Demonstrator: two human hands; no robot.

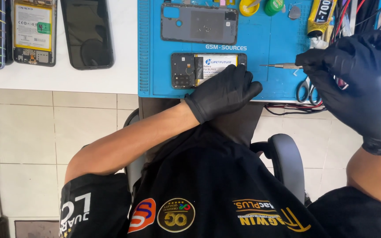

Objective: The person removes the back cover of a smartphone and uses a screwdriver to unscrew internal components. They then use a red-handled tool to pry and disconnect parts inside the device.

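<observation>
The gloved left hand [225,90] rests fingers curled on the opened phone [208,70] lying on the blue repair mat [261,48]; the gloved right hand [353,79] pinches a precision screwdriver [281,66], tip just right of the phone.

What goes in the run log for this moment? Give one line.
left hand: pressing opened phone on blue mat | right hand: holding screwdriver, tip off phone | back cover: above
</observation>
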